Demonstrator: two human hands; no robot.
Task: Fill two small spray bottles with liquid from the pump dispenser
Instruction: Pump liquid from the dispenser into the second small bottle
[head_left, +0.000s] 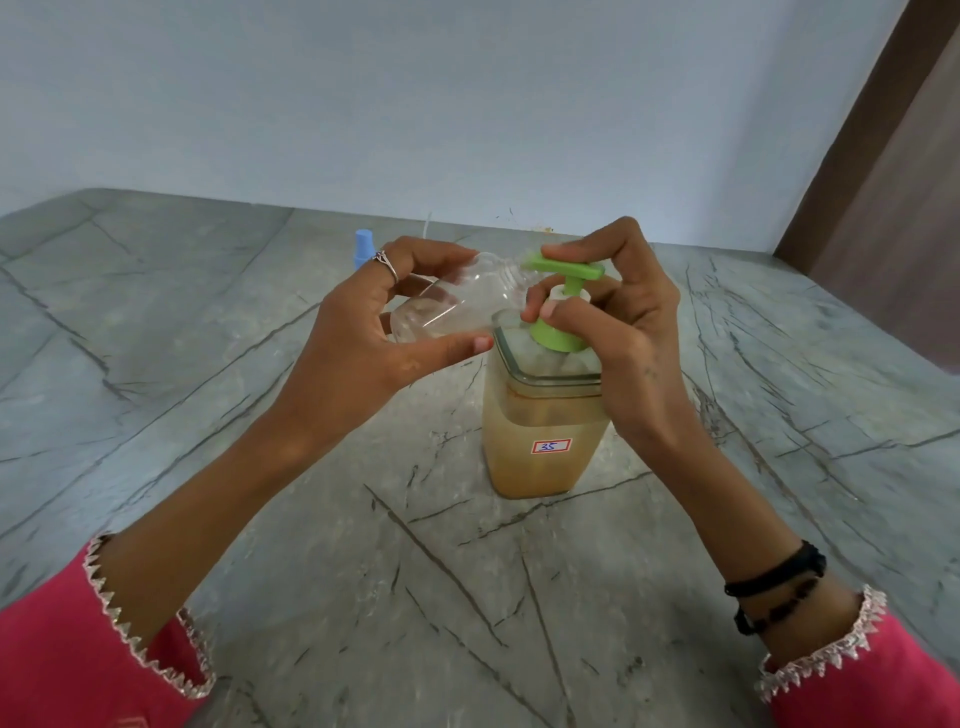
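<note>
Here the whole move turns on how the spray bottle (447, 301) meets the spout of the pump dispenser (545, 431). The left hand (384, 332) grips the clear bottle, thumb below and fingers curled over it, lifted above the table (208, 364). The bottle lies tilted nearly on its side, its long axis running from lower left up to the right, so its open neck points at the tip of the green pump head (569, 267) and seems to touch it. The right hand (608, 312) sits on the dispenser's far right side, fingertips curled over the pump head and thumb against its collar, ready, I judge, to press down. A blue cap (363, 254) stands behind the left hand.
</note>
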